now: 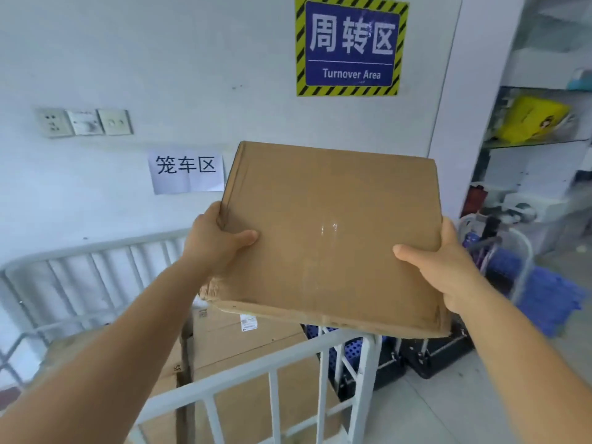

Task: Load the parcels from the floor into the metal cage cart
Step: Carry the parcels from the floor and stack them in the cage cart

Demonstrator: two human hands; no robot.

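You are holding a flat cardboard parcel (330,232) up in the air with both hands, above the near rail of the metal cage cart (288,357). Your left hand (214,245) grips the parcel's left edge — thumb lying across the top face, fingers wrapped out of sight underneath. Your right hand (448,267) grips the right edge the same way, thumb on top and pointing inward, the other fingers hidden below. The parcel is tilted, its far edge higher than the near one, and its near left corner is crumpled and torn. A glossy strip of clear tape runs down the middle of the top face.

Inside the cart below, larger cardboard boxes (243,357) are already lying flat; one carries a small white label (248,323). The cart's back rail (96,267) stands close to the white wall.

On the wall you have a blue sign (351,43) with a yellow-and-black striped border reading "Turnover Area", a white paper notice (185,170) with black characters, and a row of sockets and switches (84,122). To the right, shelves (544,145) hold a yellow bag (531,118), and blue crates (544,296) sit near the floor
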